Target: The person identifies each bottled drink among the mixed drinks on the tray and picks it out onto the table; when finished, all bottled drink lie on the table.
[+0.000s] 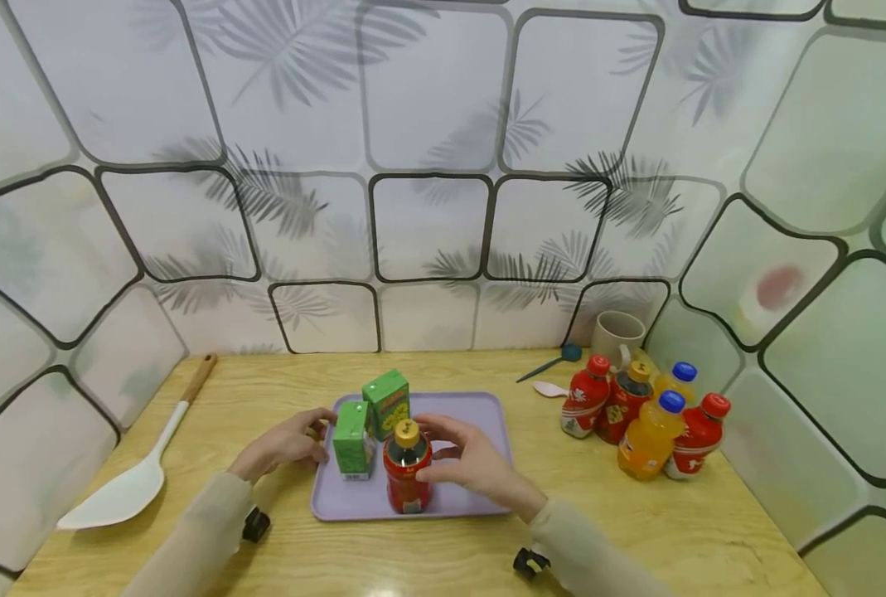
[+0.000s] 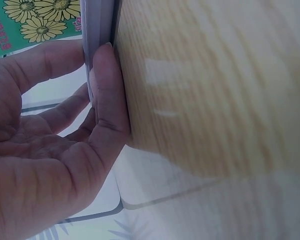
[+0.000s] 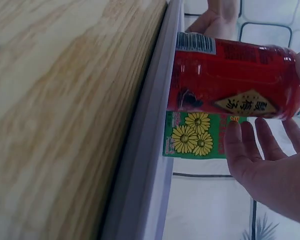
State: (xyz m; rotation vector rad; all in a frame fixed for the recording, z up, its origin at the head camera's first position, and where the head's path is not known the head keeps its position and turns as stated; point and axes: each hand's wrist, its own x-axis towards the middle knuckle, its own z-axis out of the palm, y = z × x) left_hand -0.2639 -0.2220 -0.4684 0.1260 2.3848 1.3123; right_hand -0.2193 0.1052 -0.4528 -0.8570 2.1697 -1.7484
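Observation:
On the lilac tray [image 1: 457, 506] stands a red drink bottle [image 1: 405, 479] with a dark neck and gold cap. My right hand [image 1: 480, 468] is beside it, thumb overlapping its front and fingers spread behind. In the right wrist view, the fingers [image 3: 242, 145] look relaxed, with a gap between most of them and the bottle. My left hand [image 1: 286, 444] pinches the tray's left rim, which runs between thumb and fingers in the left wrist view. Two green drink cartons, a near one [image 1: 353, 444] and a far one [image 1: 387, 402], stand upright left of the bottle.
Right of the tray is a cluster of several red bottles [image 1: 586, 398] and orange bottles [image 1: 647, 439]. Behind it are a mug [image 1: 616, 336], a dark blue spoon [image 1: 554, 363] and a pale pink spoon [image 1: 550, 390]. A white turner [image 1: 125, 489] with a wooden handle lies left.

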